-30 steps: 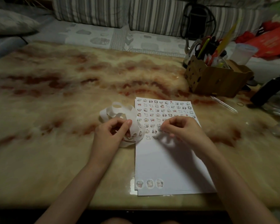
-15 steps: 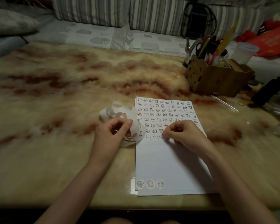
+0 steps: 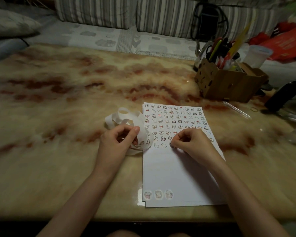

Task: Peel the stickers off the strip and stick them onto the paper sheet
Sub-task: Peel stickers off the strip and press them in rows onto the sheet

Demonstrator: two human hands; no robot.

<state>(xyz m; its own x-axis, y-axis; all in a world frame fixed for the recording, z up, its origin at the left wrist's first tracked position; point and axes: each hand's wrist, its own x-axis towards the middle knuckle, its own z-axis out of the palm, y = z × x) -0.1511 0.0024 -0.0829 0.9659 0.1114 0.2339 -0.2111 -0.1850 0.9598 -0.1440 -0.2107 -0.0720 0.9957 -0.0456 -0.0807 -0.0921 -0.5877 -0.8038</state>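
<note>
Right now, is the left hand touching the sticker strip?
Touching. The head view shows the left hand pinching the sticker strip: its thumb lies on the curled band, which passes between thumb and fingers.

Head view, looking down (near) at table (image 3: 58, 168).

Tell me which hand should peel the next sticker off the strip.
Probably right. The left hand grips the strip, steadying it; the right hand has its fingertips on the paper sheet, close beside the strip.

Dim room: marbled table (image 3: 61, 93) (amber, rust-veined) before striped sofa (image 3: 109, 12).
</note>
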